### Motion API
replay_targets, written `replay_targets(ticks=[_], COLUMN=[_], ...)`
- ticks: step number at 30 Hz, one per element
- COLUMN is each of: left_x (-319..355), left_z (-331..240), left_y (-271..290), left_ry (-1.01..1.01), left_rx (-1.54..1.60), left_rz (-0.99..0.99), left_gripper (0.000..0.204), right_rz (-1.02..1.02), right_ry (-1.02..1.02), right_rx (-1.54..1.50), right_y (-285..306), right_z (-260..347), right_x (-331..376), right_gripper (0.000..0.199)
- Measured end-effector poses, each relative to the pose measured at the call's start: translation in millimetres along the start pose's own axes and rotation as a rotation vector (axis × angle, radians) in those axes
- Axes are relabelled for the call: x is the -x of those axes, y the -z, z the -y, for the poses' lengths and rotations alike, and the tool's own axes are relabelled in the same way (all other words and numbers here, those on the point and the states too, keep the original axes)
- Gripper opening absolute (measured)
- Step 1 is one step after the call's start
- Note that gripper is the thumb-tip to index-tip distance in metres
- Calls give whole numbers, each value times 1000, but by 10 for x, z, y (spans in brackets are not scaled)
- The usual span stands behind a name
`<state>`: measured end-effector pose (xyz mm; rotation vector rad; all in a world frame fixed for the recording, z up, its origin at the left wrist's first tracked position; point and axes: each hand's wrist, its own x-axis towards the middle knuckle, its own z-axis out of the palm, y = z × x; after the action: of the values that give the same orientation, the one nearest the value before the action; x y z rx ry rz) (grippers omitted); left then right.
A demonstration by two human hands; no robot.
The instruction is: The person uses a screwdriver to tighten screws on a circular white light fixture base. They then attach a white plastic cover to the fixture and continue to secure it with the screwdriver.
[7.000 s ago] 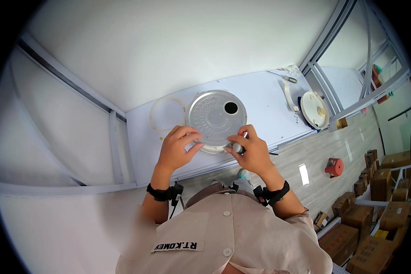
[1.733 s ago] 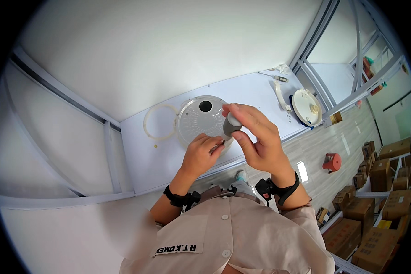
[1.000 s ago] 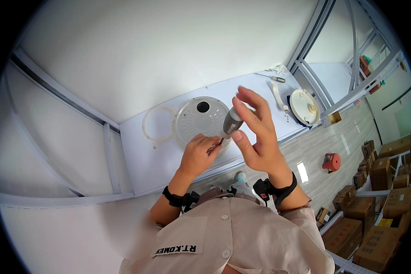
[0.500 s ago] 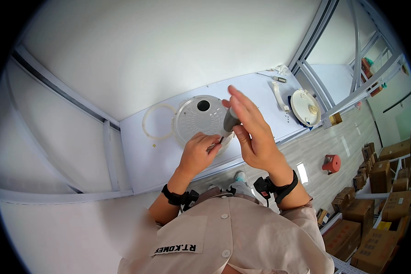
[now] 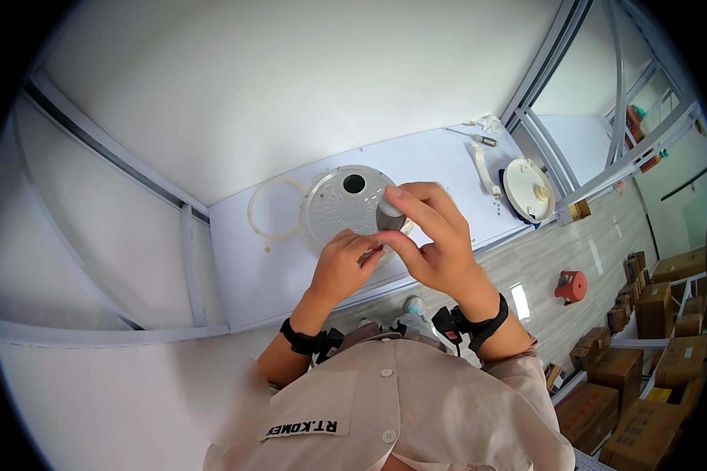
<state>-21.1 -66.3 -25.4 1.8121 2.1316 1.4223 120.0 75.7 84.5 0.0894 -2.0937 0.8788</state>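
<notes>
— Both hands meet over the near middle of the white table (image 5: 291, 267). What does each one have?

— Right hand (image 5: 436, 247) pinches a small grey cap (image 5: 390, 213) between thumb and fingertips, the other fingers loosely curled. Left hand (image 5: 343, 265) is closed around something thin just below the cap; what it is I cannot tell.

— Where is the cap against the disc?

— It hangs above the near right rim of the round metal disc (image 5: 339, 206), which lies flat on the table with a dark hole toward its far side. Whether cap and disc touch I cannot tell.

— Room around them?

— Left of the disc, a pale ring (image 5: 259, 212) lies just beside it, then bare table out to the left edge. Right of the hands, bare surface runs to a white strip (image 5: 483, 169) and a round white lid (image 5: 528, 190) at the table's right end. The near edge sits right under the wrists.

— And the cap's look?

— Short, round, dull grey, lighter on top.
</notes>
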Motion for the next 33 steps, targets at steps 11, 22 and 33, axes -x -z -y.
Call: replay_targets(ticks=[11,22,33], left_x=[-17,-41,-27], left_z=[-13,-39,20], left_y=[4,7,-31], left_ry=[4,5,-59], left_rx=[20,-2,-21], left_rz=[5,17,-18], left_gripper=[20,20,23], right_rz=[-11,0,-60], right_ry=[-21,29,13], right_rx=[-122,-44,-8], right_y=[-48,39,5], right_z=[-11,59,97], right_x=[-33,-104,-60], right_gripper=[77,74,70])
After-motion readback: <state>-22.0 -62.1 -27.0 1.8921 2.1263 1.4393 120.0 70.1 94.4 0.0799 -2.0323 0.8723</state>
